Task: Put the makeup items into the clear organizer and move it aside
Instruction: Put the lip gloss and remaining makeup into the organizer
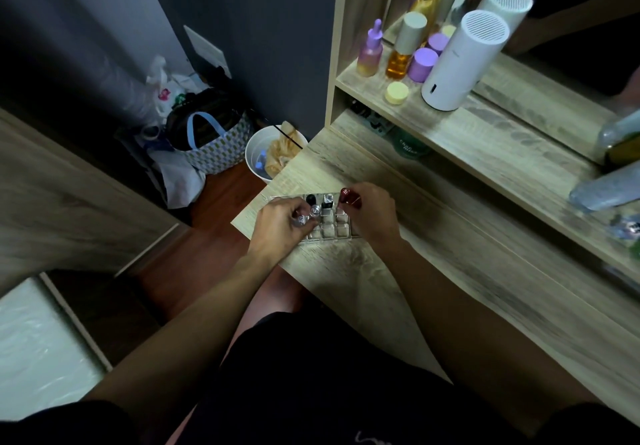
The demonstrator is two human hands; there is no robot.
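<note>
Head view first, and the only one I have: the clear organizer (329,225) sits at about 10 o'clock from frame centre, on the near left corner of the wooden desk (433,271). My left hand (280,225) is curled over its left side, fingers pinched on a small clear-capped item (302,219) that seems to be going into a cell. My right hand (372,214) is closed around a dark red tube (347,197), held just above the organizer's far right corner, at 1 o'clock from the tray's middle. A black-capped item (311,198) and a silver-and-black one (327,201) already stand in the far row; the near cells look empty.

I judge the filling step is under way, not finished. Next I need to line the red tube upright over a free cell and lower it, then free both hands before sliding the tray aside.
</note>
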